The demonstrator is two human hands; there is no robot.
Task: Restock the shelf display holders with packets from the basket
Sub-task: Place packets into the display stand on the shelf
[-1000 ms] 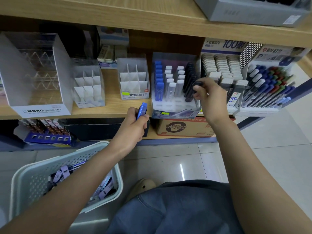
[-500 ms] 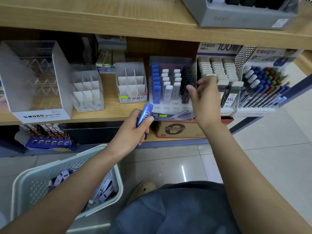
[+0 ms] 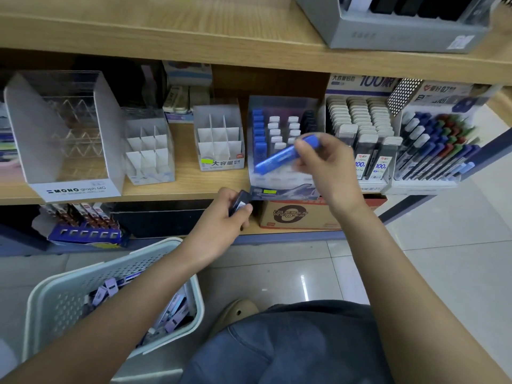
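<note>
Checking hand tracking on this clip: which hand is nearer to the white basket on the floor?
Left. The left hand, gripping a dark packet, is just past the basket far rim; the right hand, holding a blue packet, is up at the shelf holder.

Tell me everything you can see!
basket: one, white, floor left
basket packets: several, purple, inside basket
blue packet: one, blue, in right hand
dark packet: one, black, in left hand
stocked holder: one, clear, shelf middle
divided holders: two, white, shelf left of it
MONO holder: one, clear, shelf far left
pen display: one, mixed colours, shelf right
cardboard box: one, brown, lower shelf
left hand: one, grips the dark packet
right hand: one, pinches the blue packet
</note>
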